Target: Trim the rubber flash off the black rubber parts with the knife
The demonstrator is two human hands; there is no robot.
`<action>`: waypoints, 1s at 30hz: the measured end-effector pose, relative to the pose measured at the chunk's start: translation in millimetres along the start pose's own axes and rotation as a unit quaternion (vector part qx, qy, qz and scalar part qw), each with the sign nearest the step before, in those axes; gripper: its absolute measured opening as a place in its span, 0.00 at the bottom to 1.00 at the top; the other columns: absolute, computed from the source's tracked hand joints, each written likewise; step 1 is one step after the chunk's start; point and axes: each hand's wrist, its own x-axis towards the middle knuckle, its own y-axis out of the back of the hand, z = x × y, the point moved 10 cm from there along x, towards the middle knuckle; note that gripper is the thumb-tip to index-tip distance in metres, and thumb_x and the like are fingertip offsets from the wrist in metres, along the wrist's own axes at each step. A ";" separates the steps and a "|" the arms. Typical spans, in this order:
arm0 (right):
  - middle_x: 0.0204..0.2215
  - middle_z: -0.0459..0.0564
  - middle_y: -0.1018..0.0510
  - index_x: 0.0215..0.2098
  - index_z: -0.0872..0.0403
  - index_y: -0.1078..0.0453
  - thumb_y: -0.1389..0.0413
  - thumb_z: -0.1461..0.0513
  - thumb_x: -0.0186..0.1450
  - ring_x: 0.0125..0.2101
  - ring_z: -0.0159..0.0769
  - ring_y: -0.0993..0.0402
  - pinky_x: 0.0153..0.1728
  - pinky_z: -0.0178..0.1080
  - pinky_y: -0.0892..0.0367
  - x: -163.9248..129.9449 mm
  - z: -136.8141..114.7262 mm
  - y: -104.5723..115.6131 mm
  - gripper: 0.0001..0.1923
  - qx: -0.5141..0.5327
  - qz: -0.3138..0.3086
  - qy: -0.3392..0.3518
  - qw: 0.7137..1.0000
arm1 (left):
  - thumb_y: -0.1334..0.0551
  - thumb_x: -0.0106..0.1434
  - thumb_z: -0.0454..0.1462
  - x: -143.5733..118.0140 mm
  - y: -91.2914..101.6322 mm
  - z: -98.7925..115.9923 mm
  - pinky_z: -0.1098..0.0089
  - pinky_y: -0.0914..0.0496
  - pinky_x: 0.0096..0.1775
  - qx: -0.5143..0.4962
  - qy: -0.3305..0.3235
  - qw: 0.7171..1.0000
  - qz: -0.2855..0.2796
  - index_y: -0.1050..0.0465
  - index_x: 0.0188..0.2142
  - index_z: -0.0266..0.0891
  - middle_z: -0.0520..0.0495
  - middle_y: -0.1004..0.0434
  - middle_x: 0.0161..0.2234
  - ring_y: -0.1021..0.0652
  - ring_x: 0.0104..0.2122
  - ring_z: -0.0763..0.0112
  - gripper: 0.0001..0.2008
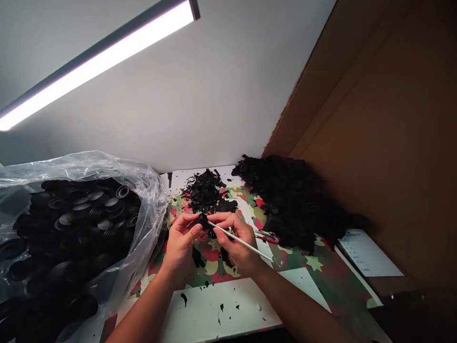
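Over patterned table point(321, 267), fingers point(191, 227) pinching black part point(203, 221).

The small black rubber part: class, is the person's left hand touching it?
Touching. The head view shows the left hand fingertips pinching the small black part with no gap.

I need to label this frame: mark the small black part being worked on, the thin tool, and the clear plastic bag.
small black rubber part point(203, 220), head view, on its top between the fingertips of both hands.
thin white-handled tool point(246, 244), head view, mid-shaft past the right hand.
clear plastic bag point(148, 190), head view, right-hand fold of its film.
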 end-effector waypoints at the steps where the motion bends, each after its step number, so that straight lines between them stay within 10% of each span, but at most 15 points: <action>1: 0.46 0.52 0.17 0.34 0.50 0.30 0.42 0.60 0.68 0.45 0.41 0.20 0.46 0.46 0.25 -0.4 -0.6 -2.3 0.04 -0.013 -0.012 0.001 1.000 | 0.20 0.41 0.41 -0.1 0.5 0.5 0.74 0.25 0.32 0.000 -0.005 1.000 0.001 0.21 0.31 0.38 0.50 0.20 0.31 0.21 0.29 0.73 0.19; 12: 0.49 0.51 0.18 0.39 0.49 0.31 0.47 0.64 0.70 0.48 0.40 0.22 0.48 0.46 0.28 -4.4 -11.2 -15.8 0.04 -0.115 -0.058 0.071 0.989 | 0.21 0.43 0.42 -0.9 3.6 6.6 0.74 0.28 0.33 0.045 -0.042 0.998 0.006 0.20 0.31 0.38 0.51 0.21 0.29 0.23 0.29 0.73 0.18; 18: 0.46 0.53 0.17 0.44 0.51 0.30 0.53 0.68 0.72 0.44 0.40 0.21 0.48 0.47 0.36 -4.9 -23.8 -26.3 0.11 -0.286 -0.049 0.185 0.939 | 0.22 0.46 0.41 -4.2 1.3 17.7 0.72 0.27 0.37 0.134 -0.093 0.986 0.019 0.20 0.31 0.37 0.50 0.20 0.30 0.22 0.31 0.71 0.15; 25: 0.35 0.53 0.17 0.38 0.51 0.29 0.51 0.65 0.68 0.37 0.44 0.22 0.46 0.47 0.34 33.1 27.6 41.2 0.09 -0.371 0.061 0.042 0.926 | 0.22 0.45 0.47 -5.2 -9.4 4.2 0.71 0.25 0.32 0.064 -0.024 0.996 -0.056 0.20 0.33 0.38 0.47 0.18 0.30 0.20 0.28 0.69 0.20; 30: 0.36 0.50 0.18 0.28 0.49 0.35 0.47 0.61 0.64 0.37 0.41 0.24 0.41 0.42 0.31 35.7 54.9 47.5 0.06 -0.279 0.041 -0.044 0.958 | 0.23 0.49 0.47 -5.0 -16.2 4.1 0.66 0.23 0.37 -0.024 0.019 0.995 -0.100 0.22 0.36 0.40 0.43 0.15 0.36 0.17 0.32 0.65 0.20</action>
